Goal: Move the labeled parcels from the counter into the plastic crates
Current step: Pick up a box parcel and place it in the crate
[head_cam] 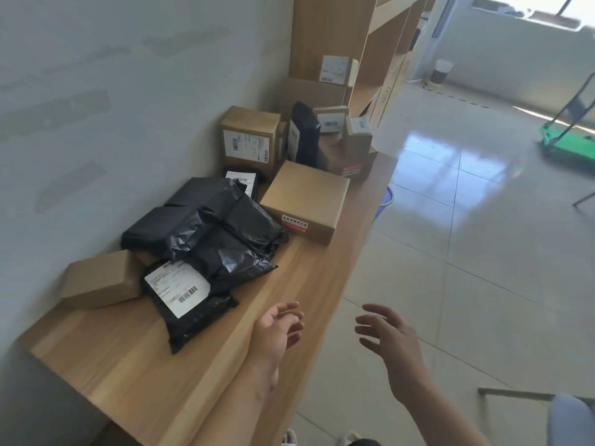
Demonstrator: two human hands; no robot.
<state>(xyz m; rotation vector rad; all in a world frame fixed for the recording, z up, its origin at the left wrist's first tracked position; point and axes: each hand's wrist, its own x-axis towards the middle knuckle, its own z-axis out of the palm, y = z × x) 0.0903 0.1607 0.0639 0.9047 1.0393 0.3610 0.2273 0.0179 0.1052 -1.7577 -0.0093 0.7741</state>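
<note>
Hovering empty, fingers loosely spread: left hand [279,328] over the surface [135,365], right hand [388,336] beyond its edge. Ahead-left of both hands, black parcels [206,239] and boxes [304,201] piled; past them, possibly a blue basket [384,201].

Bare forearms, no sleeves visible; left hand [277,326] and right hand [391,336] ungloved, ringless.
</note>
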